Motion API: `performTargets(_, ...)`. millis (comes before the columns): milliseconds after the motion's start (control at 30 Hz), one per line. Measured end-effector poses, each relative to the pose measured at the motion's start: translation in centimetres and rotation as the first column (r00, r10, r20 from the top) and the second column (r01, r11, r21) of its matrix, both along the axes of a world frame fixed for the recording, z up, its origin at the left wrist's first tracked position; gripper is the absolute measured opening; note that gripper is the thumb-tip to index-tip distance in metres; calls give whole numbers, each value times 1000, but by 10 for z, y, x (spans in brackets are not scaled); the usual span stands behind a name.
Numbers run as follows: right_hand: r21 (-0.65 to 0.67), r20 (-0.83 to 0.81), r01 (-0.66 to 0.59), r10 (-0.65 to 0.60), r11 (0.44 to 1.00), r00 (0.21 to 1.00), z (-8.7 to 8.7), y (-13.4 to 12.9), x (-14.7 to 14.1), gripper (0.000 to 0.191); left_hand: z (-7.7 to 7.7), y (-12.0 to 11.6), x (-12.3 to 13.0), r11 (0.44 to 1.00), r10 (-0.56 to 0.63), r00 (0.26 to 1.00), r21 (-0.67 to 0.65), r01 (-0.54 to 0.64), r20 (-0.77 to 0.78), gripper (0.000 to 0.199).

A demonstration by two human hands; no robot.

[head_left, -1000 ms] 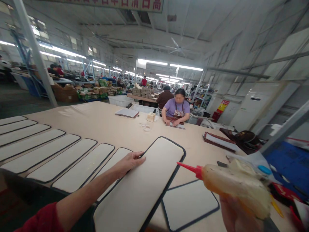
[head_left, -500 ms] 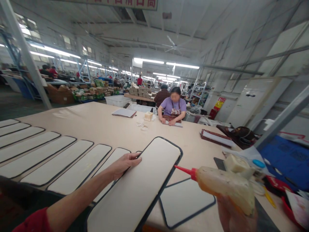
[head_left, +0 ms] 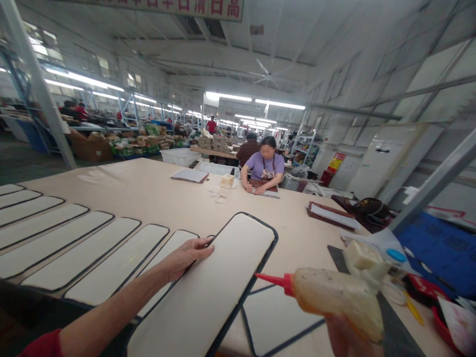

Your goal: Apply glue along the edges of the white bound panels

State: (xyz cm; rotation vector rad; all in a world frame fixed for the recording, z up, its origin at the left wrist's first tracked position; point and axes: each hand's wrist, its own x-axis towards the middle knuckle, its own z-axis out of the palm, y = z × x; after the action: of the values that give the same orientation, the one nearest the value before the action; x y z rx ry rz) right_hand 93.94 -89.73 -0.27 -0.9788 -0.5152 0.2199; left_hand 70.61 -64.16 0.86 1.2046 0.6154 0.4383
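Cream panel w/ dark rim held tilted over near edge of counter. L hand: fingers clamped on panel's L side, thumb on top. R hand: fingers clamped round squeeze btl, mostly hidden under it; red nozzle tip at panel's R rim, can't tell if touching. 2nd panel flat on counter below, nr same edge. Similar panels in row, counter's near L. Co-worker at far edge.

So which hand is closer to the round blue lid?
Right. The right hand, holding the squeeze bottle, is below and left of the blue lid in the picture; the left hand is much farther left, holding a white panel.
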Motion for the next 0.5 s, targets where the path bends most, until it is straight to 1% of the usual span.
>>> performTargets(67, 46, -39, -12, 14, 999, 999, 5, -1, -2, 70, -1, 1, -1, 1000, 3, 1000, 10, -3, 5, 67)
performTargets(167, 104, -6, 70, -70, 992, 998, 24, 4, 5, 85, 1, 0, -2, 1000, 2, 1000, 21, -2, -9, 67)
performTargets(233, 130, 19, 138, -142, 982, 990, 36, 10, 13, 88, 5, -2, -3, 1000, -1, 1000, 26, 2, -21, 67)
performTargets(300, 155, 32, 165, -172, 974, 985, 43, 15, 20, 87, 9, -4, -4, 1000, -17, 1000, 26, 18, -22, 67)
performTargets(367, 155, 21, 174, -179, 972, 984, 41, 17, 27, 85, 9, -4, -5, 999, -31, 999, 25, 32, -11, 68)
performTargets(433, 132, 9, 175, -178, 976, 984, 31, 15, 31, 80, 6, -1, -6, 999, -39, 999, 24, 38, 8, 67)
performTargets(500, 79, 56, 126, -131, 989, 990, 19, 12, 27, 71, 0, 3, -6, 999, -33, 999, 23, 32, 17, 66)
